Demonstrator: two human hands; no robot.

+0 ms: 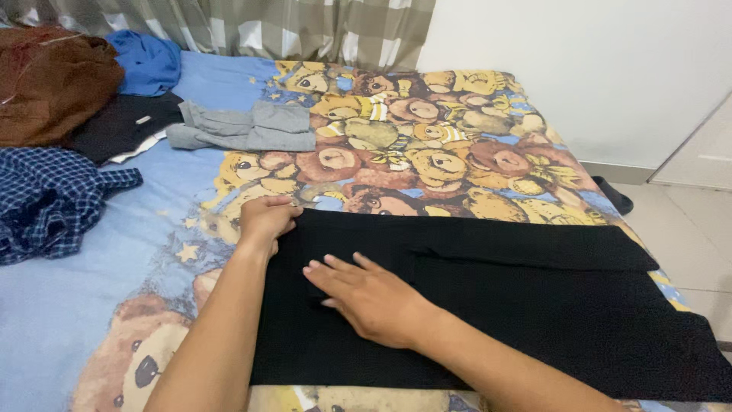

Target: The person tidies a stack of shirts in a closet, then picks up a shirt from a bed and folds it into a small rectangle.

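Your right hand (pixel 371 296) lies flat, fingers spread and pressed down on the black garment (pixel 534 305), near its left end. Your left hand (pixel 264 218) sits just beyond it at the garment's far left corner, fingers curled over the edge and pinching the cloth there. The garment stretches from under both hands off to your right, folded lengthwise, across the bed sheet (pixel 91 305) printed with teddy bears. Farther off lies a grey garment (pixel 248 127), well apart from your hands. At the far left sit a checked blue shirt (pixel 46 198), a brown cloth (pixel 53 80) and a blue garment (pixel 149 61).
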